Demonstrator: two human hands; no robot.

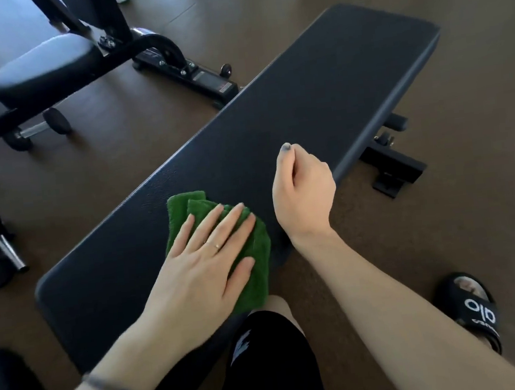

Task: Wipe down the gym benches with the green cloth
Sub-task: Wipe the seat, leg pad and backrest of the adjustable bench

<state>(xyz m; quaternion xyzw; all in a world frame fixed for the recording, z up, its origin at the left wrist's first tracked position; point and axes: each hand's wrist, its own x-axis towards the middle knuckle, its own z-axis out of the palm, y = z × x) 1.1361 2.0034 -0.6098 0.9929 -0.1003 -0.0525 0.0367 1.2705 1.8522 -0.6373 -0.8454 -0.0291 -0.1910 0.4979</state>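
A long flat black gym bench runs from the near left to the far right. A folded green cloth lies on its near half. My left hand presses flat on the cloth with the fingers spread. My right hand hovers over the bench's right edge, just right of the cloth, with its fingers curled into a loose fist and nothing in it.
A second, adjustable bench with a black frame stands at the far left, a small dumbbell on the floor under it. My knee in black shorts and my foot in a black slide sandal are near the bench.
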